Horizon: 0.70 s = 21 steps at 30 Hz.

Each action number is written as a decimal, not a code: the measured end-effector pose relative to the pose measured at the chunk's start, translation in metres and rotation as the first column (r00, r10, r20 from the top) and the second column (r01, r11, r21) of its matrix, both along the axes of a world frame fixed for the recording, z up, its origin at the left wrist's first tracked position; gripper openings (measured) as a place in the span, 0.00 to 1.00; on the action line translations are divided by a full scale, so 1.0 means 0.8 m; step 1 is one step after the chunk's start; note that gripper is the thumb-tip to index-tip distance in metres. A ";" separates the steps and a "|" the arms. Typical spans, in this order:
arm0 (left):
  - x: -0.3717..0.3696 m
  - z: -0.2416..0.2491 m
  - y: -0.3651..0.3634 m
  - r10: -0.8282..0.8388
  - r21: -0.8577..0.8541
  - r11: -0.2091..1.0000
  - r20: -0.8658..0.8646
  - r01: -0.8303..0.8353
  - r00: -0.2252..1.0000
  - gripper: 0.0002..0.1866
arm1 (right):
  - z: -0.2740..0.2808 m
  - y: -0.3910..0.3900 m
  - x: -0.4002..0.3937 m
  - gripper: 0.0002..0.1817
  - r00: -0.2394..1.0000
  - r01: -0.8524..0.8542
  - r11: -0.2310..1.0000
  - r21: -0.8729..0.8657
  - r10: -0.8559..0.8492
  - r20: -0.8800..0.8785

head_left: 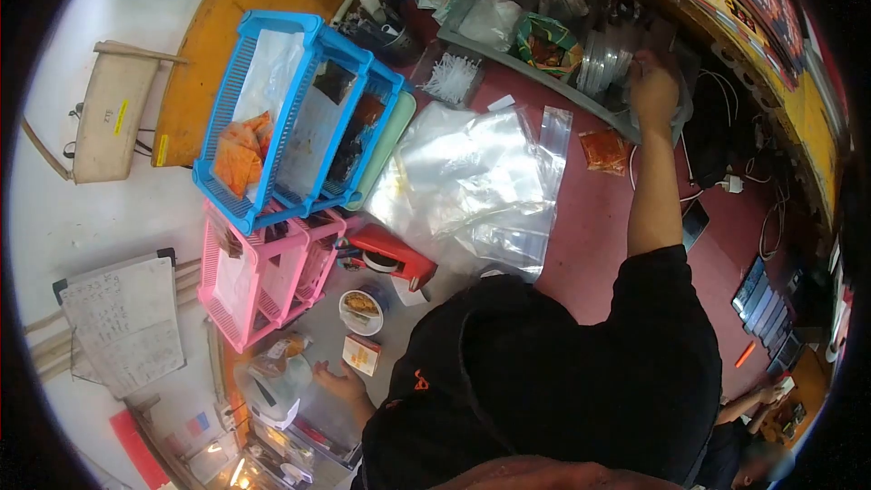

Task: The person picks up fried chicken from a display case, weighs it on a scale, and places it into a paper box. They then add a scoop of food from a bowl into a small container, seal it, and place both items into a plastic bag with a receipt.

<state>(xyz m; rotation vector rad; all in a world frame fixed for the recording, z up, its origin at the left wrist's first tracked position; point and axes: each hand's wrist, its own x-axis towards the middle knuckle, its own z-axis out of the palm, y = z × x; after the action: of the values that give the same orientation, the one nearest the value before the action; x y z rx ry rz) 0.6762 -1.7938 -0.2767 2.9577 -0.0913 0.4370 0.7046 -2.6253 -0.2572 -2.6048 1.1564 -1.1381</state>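
Note:
My right hand (654, 91) reaches into the right end of a grey tray (535, 68), its fingers curled down among clear plastic packs (603, 59); I cannot tell what is in them. In the same tray lie a green patterned packet (549, 44) and a white plastic bag (493, 21). On the red tabletop just below the tray is a flat orange-red sachet (604, 151). At lower left, my left hand (341, 383) is open and holds nothing, its fingers apart. Close to it are a small orange-and-white box (361, 355) and a round white tub (361, 310) with brown contents.
Clear plastic bags (467, 186) cover the table's middle. Left of them stand a blue basket rack (313, 118), a pink rack (272, 281) and a red tape dispenser (390, 252). White cables (771, 218) run at right, near several phones (765, 304). Another person's hand (771, 394) shows at bottom right.

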 end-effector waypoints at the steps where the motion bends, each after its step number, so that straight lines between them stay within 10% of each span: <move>1: 0.000 -0.002 0.003 0.005 -0.003 1.000 -0.003 -0.005 1.000 0.25 | 0.002 -0.001 -0.002 0.09 0.998 -0.020 0.997 -0.070 0.016 -0.053; 13: 0.022 -0.006 -0.007 0.035 -0.081 0.996 -0.013 -0.036 0.999 0.25 | -0.031 -0.038 0.001 0.16 0.994 0.030 0.968 0.249 -0.055 0.093; 19: 0.023 -0.026 0.015 -0.023 -0.040 0.999 0.058 0.026 0.998 0.25 | 0.003 -0.002 0.012 0.19 0.938 0.206 0.978 0.024 -0.190 -0.291; 21: 0.021 -0.046 0.031 -0.070 0.027 0.997 0.135 0.067 0.988 0.25 | -0.065 -0.080 -0.002 0.18 0.655 0.002 0.961 -0.276 -0.210 -0.726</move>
<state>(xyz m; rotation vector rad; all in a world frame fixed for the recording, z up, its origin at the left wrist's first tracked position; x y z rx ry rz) 0.6930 -1.7691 -0.3136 2.9334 -0.2138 0.6322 0.7033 -2.6894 -0.3093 -3.3891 1.3465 -0.1320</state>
